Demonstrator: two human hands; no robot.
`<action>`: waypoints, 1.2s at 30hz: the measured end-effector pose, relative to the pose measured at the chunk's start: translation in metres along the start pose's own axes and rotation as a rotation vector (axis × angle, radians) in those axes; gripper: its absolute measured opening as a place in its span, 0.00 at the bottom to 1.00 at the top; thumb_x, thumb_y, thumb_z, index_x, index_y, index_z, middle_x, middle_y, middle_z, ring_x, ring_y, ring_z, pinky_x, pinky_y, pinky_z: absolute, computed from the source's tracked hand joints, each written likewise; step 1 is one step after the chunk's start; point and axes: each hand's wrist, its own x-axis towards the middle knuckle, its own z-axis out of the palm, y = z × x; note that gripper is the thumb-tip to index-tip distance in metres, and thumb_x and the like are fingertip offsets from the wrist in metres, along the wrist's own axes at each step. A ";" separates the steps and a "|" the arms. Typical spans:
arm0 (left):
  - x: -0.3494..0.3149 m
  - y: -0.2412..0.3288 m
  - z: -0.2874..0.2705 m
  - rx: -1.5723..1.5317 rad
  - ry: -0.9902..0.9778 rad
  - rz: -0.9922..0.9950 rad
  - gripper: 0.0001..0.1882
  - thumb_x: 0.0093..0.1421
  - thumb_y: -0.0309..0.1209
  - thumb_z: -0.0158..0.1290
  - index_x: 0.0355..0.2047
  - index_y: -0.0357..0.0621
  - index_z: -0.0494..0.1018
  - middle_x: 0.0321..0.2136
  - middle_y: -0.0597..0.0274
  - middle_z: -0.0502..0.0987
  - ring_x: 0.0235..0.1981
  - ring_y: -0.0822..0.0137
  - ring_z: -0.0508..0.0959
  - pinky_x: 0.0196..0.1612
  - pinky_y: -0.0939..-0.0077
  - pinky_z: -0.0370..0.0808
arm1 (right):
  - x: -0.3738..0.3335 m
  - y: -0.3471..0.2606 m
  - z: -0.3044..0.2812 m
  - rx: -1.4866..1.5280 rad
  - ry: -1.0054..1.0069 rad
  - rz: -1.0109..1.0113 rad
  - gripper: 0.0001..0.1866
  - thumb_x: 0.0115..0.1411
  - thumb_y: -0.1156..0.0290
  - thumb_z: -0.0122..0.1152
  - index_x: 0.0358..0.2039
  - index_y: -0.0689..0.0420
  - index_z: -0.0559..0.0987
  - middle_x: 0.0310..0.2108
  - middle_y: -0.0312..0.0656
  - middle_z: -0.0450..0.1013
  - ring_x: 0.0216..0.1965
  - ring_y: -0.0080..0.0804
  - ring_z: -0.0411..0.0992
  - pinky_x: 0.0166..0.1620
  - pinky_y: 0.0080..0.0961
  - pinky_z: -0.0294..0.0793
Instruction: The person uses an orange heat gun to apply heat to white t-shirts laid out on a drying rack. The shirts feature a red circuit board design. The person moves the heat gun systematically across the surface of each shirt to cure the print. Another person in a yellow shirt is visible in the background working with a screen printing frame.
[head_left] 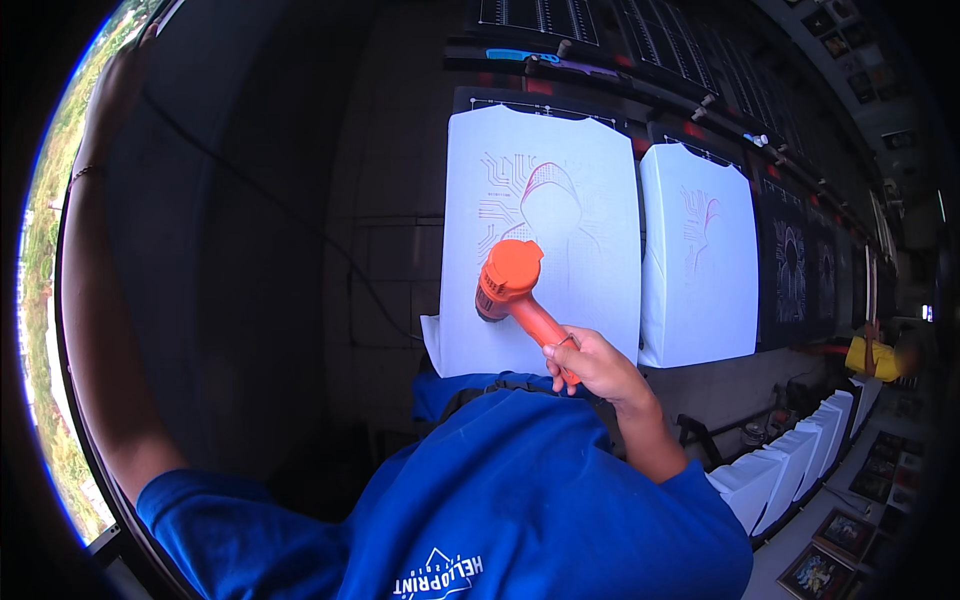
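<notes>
My right hand [592, 364] is closed around the handle of an orange heat gun [514, 268]. Its dark nozzle points down over the lower left part of a white T-shirt [590, 290], which is stretched flat on a dark printing board. Thin reddish and grey lines on the shirt form a hooded figure with circuit-like tracks. My left arm reaches far up the left side, and my left hand [124, 68] is at the edge of a bright window [42, 290]. Its fingers are too dark and small to make out.
Another white T-shirt [700, 260] with a fainter print lies on the board to the right. Beyond it are dark printed shirts [795, 260]. Framed screens [540, 18] and a blue squeegee [520, 56] lie at the back. More white shirts [785, 460] hang over boards behind me, lower right. A person in yellow [875, 357] stands far right.
</notes>
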 end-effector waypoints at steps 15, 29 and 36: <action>0.005 -0.075 -0.004 0.363 -0.165 0.170 0.24 0.71 0.43 0.38 0.56 0.39 0.68 0.45 0.47 0.78 0.47 0.54 0.78 0.50 0.65 0.71 | 0.001 0.008 -0.013 -0.003 0.154 -0.160 0.19 0.63 0.59 0.57 0.42 0.63 0.71 0.25 0.35 0.69 0.24 0.18 0.71 0.23 0.16 0.69; 0.006 -0.007 -0.004 0.193 -0.152 0.011 0.20 0.70 0.35 0.37 0.55 0.40 0.70 0.45 0.43 0.76 0.47 0.48 0.76 0.49 0.61 0.71 | 0.020 0.001 -0.028 -0.058 0.327 -0.265 0.22 0.61 0.58 0.60 0.43 0.64 0.70 0.25 0.34 0.69 0.23 0.18 0.70 0.23 0.16 0.68; 0.004 0.015 -0.014 0.159 -0.244 -0.180 0.26 0.70 0.43 0.36 0.53 0.34 0.70 0.44 0.37 0.76 0.49 0.43 0.75 0.52 0.58 0.71 | 0.043 -0.017 -0.012 0.051 0.024 -0.258 0.21 0.60 0.56 0.62 0.39 0.63 0.72 0.22 0.34 0.69 0.22 0.19 0.70 0.23 0.17 0.69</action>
